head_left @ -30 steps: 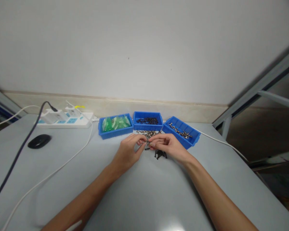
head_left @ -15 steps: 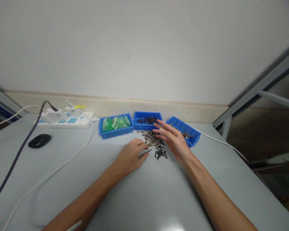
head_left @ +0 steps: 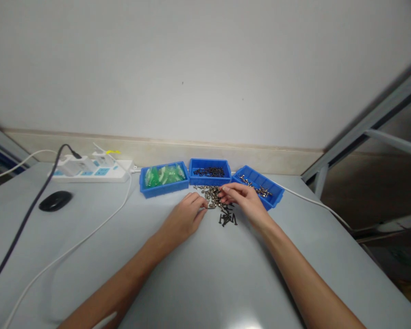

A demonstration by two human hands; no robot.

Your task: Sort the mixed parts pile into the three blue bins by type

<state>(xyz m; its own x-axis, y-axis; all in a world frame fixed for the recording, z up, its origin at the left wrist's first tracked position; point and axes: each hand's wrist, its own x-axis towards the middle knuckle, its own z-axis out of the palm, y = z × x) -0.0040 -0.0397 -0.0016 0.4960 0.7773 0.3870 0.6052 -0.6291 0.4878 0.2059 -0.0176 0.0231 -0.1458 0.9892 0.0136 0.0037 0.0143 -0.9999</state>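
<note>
A loose pile of small brassy and dark metal fasteners (head_left: pixel 212 195) lies on the table, with black screws (head_left: pixel 228 218) gathered at its near end. My left hand (head_left: pixel 188 212) rests at the pile's left edge, thumb and fingers pinched on a dark screw (head_left: pixel 210 209). Over the pile's right side, my right hand (head_left: pixel 245 199) has its thumb and fingertips drawn together; whatever they pinch is too small to make out. Behind the pile, a blue bin (head_left: pixel 209 181) contains black screws (head_left: pixel 210 172). The right-hand blue bin (head_left: pixel 277 194), turned at an angle, contains brassy fasteners (head_left: pixel 263 191).
To the left, another blue bin (head_left: pixel 164 188) holds green-and-clear plastic packets (head_left: pixel 165 175). A white power strip (head_left: pixel 118 172) with plugs and cables stands beyond it. A black mouse (head_left: pixel 55 201) lies at the left. Behind the bins rises a wall (head_left: pixel 205 91).
My right hand's spread fingers have closed into a pinch and come down over the pile. My left hand has shifted slightly up toward the pile, its screw now lower against the fasteners.
</note>
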